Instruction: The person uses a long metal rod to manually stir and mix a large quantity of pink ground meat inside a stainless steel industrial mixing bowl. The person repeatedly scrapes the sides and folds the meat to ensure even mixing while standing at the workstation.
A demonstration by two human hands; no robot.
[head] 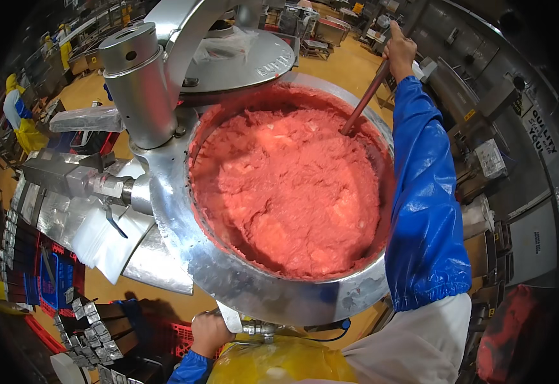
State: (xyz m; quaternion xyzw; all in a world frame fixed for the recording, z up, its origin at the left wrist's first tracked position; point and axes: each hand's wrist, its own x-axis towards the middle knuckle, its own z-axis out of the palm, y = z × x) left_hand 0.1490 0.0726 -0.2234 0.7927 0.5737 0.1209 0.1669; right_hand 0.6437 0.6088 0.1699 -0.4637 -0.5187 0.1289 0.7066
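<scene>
Pink ground meat paste fills a large round metal vat. At the upper right my right hand, in a blue plastic sleeve, grips the upper end of a long rod-like handle. The handle slants down into the paste by the vat's far right wall; its lower end is hidden. Below the vat's near rim, my left hand is closed on a metal part beside a white flat piece; the part held is mostly hidden. The vat's round metal lid stands beyond the opening.
A thick metal column rises at the vat's left. White plastic sheets lie on a metal surface there. Metal moulds and red and blue crates are lower left. A co-worker stands far left. Metal equipment lines the right.
</scene>
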